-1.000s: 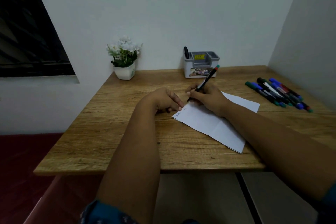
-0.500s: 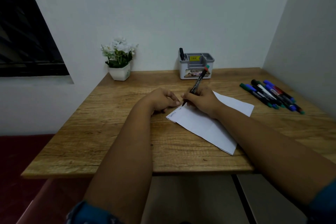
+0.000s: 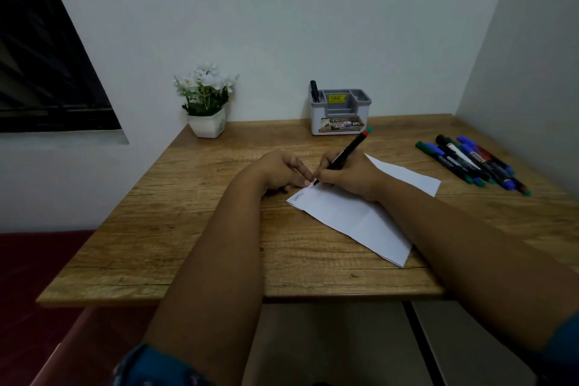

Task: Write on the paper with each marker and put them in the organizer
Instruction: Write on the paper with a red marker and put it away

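While the right hand [image 3: 347, 175] pinches one black marker [image 3: 343, 155] with its tip on the near left corner of the single sheet of paper [image 3: 357, 216], the left hand [image 3: 279, 171] rests with fingers curled, fingertips pressing that same corner. One grey organizer [image 3: 340, 111] stands behind the paper at the wall, with one dark marker [image 3: 314, 91] upright in its left compartment; its other compartments look empty. Right of the paper lies a cluster of loose markers [image 3: 470, 163], about seven, touching one another. One potted white flower [image 3: 206, 103] sits left of the organizer.
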